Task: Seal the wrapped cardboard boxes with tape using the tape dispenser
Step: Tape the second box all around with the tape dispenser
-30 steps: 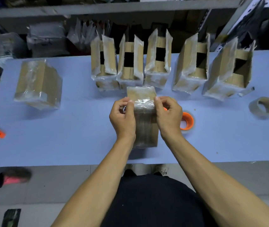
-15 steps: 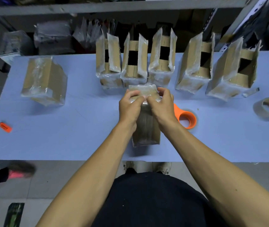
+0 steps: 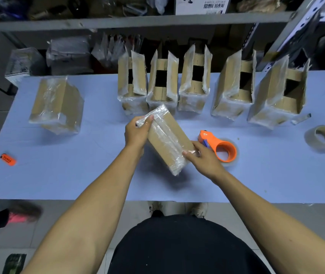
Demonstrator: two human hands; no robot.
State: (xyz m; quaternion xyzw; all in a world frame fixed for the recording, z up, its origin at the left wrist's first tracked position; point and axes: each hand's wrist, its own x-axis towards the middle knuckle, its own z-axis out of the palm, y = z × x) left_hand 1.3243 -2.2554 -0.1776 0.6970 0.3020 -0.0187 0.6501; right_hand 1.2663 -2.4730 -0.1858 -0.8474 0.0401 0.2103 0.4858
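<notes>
A small cardboard box wrapped in clear film (image 3: pixel 167 138) lies tilted across the middle of the blue table, its far end up-left and its near end down-right. My left hand (image 3: pixel 137 131) grips the far left corner, thumb on top of the film. My right hand (image 3: pixel 203 158) holds the near right corner, thumb pressed on the film. The orange tape dispenser (image 3: pixel 220 148) lies on the table just right of my right hand, untouched. Several wrapped boxes with open tops (image 3: pixel 195 80) stand in a row behind.
A closed wrapped box (image 3: pixel 56 104) sits at the far left. A spare roll of tape (image 3: pixel 322 138) lies at the right, a small orange cutter (image 3: pixel 8 159) near the left edge. Shelves with bagged goods rise behind the table (image 3: pixel 68 175). Someone's pink shoe (image 3: pixel 21 216) is on the floor, left.
The box has been turned from pointing straight away from me to lying diagonally. My hands moved apart from its far end: the left stays at the far corner, the right went to the near corner.
</notes>
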